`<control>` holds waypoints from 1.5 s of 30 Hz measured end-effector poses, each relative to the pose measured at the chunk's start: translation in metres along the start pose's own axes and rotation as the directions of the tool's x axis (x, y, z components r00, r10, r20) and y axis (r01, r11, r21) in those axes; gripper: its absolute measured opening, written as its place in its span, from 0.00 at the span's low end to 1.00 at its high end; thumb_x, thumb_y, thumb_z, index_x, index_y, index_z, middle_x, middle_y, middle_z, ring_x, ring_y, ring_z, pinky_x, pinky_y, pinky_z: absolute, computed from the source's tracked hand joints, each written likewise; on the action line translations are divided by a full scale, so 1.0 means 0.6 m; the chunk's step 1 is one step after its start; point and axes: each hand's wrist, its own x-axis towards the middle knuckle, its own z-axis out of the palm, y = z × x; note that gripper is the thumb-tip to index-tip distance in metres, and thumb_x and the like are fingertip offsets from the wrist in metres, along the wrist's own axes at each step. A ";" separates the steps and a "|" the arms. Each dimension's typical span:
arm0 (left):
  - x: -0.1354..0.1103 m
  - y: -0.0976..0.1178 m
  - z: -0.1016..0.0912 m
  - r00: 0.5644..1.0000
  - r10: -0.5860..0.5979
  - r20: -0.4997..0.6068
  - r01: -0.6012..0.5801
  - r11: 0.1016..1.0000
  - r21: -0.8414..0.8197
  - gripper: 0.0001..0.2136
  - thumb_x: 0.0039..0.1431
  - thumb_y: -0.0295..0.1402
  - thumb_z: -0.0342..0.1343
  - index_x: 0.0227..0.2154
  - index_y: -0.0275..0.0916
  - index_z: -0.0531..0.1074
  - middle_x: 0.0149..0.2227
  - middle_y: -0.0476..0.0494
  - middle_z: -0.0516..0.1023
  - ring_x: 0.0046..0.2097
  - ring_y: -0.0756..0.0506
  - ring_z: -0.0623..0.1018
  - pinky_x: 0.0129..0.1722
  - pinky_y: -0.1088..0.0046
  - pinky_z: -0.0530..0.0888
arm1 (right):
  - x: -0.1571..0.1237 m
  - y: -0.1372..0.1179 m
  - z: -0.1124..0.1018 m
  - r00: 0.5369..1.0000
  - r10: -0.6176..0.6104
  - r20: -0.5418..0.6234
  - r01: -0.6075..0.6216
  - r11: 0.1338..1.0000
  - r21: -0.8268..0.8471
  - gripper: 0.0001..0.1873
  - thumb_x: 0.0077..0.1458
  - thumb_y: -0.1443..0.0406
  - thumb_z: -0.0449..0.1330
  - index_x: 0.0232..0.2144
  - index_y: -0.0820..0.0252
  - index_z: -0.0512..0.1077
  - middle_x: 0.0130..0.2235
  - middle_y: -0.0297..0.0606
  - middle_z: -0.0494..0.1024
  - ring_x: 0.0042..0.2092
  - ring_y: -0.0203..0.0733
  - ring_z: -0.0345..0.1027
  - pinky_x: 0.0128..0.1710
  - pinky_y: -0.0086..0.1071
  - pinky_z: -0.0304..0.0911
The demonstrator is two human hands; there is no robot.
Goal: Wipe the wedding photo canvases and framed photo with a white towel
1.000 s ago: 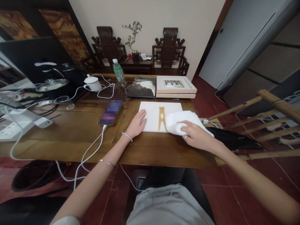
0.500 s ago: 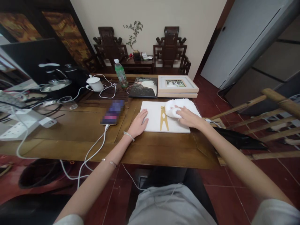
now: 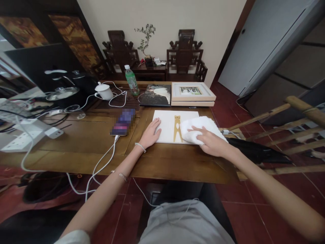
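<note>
The wooden table runs wide in front of me. At its middle lies a white board, flat, its near edge close to my side of the table. Just behind the board a pale framed picture lies face up, and a dark picture lies touching its left side.

A white cloth is bunched over the right half of the board and spills past its right edge. My right hand rests on the near part of the cloth. Its fingers are stretched and lightly curved over the folds, pressing down. The thumb is hidden, so I cannot tell whether I am pinching the cloth.

My left hand lies palm down on the board's left edge, fingers released and flat, with a thin band at the wrist.

Left of that hand a phone lies on the table with a white cable running off the near edge. Farther back stand a green bottle and a white lidded cup.

A small gold figure stands out on the board, just beside the cloth.
</note>
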 end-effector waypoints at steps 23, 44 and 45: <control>-0.004 0.004 -0.010 0.993 0.013 0.118 -0.027 0.993 0.118 0.26 0.64 0.35 0.41 0.62 0.26 0.59 0.67 0.30 0.54 0.69 0.38 0.50 0.67 0.53 0.50 | 0.011 -0.009 0.002 0.998 0.057 -0.033 -0.057 0.998 0.006 0.15 0.44 0.77 0.49 0.32 0.61 0.71 0.59 0.51 0.69 0.66 0.54 0.51 0.63 0.54 0.49; -0.005 0.010 -0.002 0.997 0.028 0.067 -0.037 0.989 0.146 0.25 0.66 0.39 0.40 0.61 0.31 0.61 0.66 0.34 0.59 0.68 0.39 0.56 0.66 0.54 0.53 | -0.012 -0.028 0.000 0.999 0.043 -0.026 -0.043 0.999 0.008 0.15 0.44 0.77 0.50 0.33 0.61 0.71 0.60 0.52 0.67 0.66 0.56 0.51 0.62 0.56 0.49; -0.005 0.010 -0.002 0.997 0.028 0.067 -0.037 0.989 0.142 0.25 0.66 0.39 0.40 0.61 0.31 0.61 0.66 0.33 0.59 0.68 0.38 0.56 0.66 0.53 0.53 | -0.026 -0.038 -0.001 1.000 0.023 -0.018 -0.022 0.999 0.030 0.15 0.43 0.77 0.51 0.32 0.60 0.71 0.61 0.50 0.66 0.66 0.56 0.49 0.63 0.56 0.48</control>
